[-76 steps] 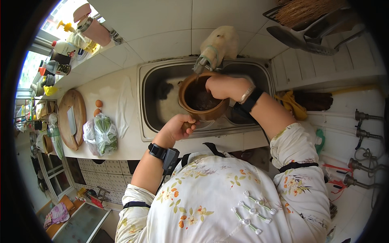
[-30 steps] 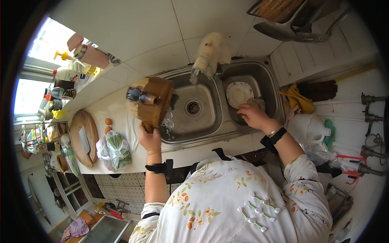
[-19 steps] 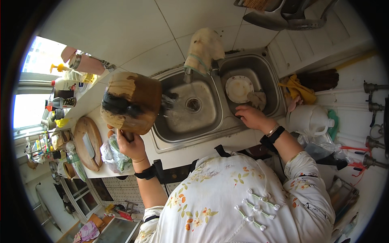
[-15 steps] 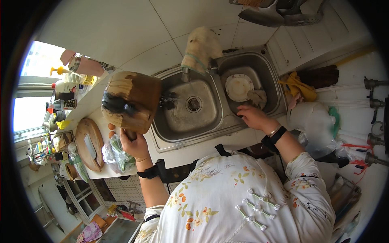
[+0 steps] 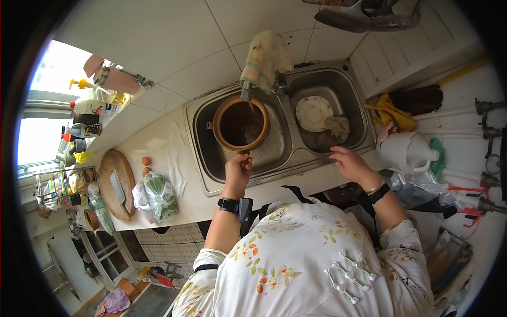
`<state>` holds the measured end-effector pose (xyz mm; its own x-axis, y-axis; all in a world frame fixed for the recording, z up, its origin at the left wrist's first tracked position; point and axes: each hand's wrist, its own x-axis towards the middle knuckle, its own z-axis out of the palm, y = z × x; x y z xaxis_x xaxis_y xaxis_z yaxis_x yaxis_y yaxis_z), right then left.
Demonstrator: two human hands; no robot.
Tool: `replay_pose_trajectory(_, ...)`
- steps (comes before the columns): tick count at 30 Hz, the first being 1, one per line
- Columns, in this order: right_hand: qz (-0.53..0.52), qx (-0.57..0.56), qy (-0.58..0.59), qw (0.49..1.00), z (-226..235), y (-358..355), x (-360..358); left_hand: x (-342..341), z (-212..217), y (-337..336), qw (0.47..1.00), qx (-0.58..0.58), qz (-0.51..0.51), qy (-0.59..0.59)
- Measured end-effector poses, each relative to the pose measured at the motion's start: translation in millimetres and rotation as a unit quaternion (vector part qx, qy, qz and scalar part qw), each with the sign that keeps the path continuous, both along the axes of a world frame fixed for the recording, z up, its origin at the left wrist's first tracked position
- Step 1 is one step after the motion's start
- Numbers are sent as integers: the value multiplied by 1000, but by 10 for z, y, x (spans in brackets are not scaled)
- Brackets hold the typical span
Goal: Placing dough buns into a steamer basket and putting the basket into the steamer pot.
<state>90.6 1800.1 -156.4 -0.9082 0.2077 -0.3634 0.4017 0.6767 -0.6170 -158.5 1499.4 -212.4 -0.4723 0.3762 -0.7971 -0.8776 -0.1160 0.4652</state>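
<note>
Back in the left basin now, the pot, no longer held up over the worktop as half a second ago; mouth upward, dark inside, just under the tap. Left hand at the near rim of the sink, fingers curled tight around the pot's short handle. Right hand lowered to the front edge of the right basin, fingers loosely bent and holding nothing, near the rim; touching it or not, cannot tell. Black band on each wrist.

In the right basin, a white plate with a crumpled cloth beside it and partly over its edge. Draped over the tap, a pale rag.

On the worktop left of the sink: a clear bag of greens, two eggs just behind it, then a round wooden board with a cleaver lying on it. Further left, by the bright window, a cluster of bottles.

Right of the sink, a white jug, with yellow gloves behind it against the wall. Overhead at the top edge, a dark pan hanging.
</note>
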Motion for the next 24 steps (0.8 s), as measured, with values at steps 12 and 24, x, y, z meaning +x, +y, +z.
replay_pose_trajectory(12,-24,7,81,996,-28,-4,207,-75,-71,211,994,62,-68,-60)
replay_pose_trajectory(24,11,2,125,992,-9,-70,-127,-149,23,159,992,69,-77,-70)
